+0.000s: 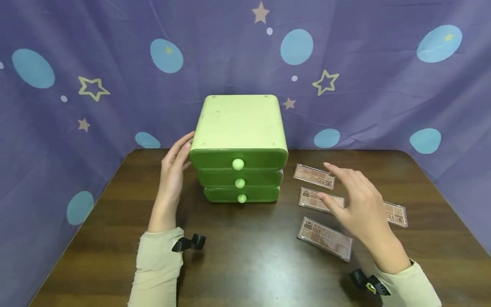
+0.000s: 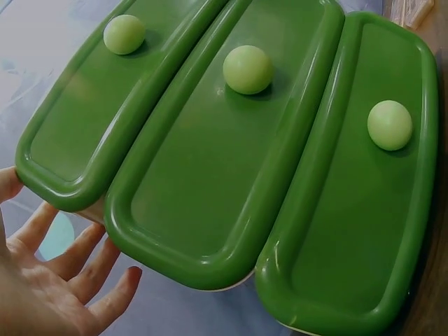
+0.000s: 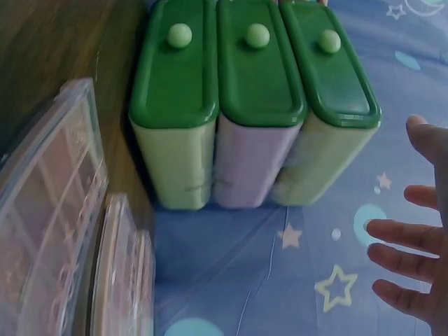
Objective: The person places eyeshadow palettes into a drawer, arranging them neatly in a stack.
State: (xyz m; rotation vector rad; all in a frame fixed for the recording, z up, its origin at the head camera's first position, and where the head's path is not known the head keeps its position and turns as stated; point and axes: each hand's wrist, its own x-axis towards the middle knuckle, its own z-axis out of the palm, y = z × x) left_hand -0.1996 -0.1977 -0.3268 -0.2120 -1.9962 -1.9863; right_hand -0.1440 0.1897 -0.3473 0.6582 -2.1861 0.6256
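A small chest of three green drawers [image 1: 238,128] with a pale green top and round knobs stands at the middle of the table, its drawers closed. My left hand [image 1: 173,170] touches the chest's left side near the top, fingers extended; the left wrist view shows the same hand [image 2: 70,280] beside the drawer fronts. Over the palettes on the right hovers my right hand [image 1: 358,204], thumb and fingers spread with nothing between them. Beneath and around it lie eyeshadow palettes: one at the back [image 1: 314,176], one in the middle [image 1: 316,199], one in front [image 1: 325,238], one at right [image 1: 396,214].
The dark brown wooden table [image 1: 238,256] carries everything. A purple curtain [image 1: 238,47] with stars and blue ovals hangs right behind and at both sides. Black straps with small devices [image 1: 189,243] sit at both wrists.
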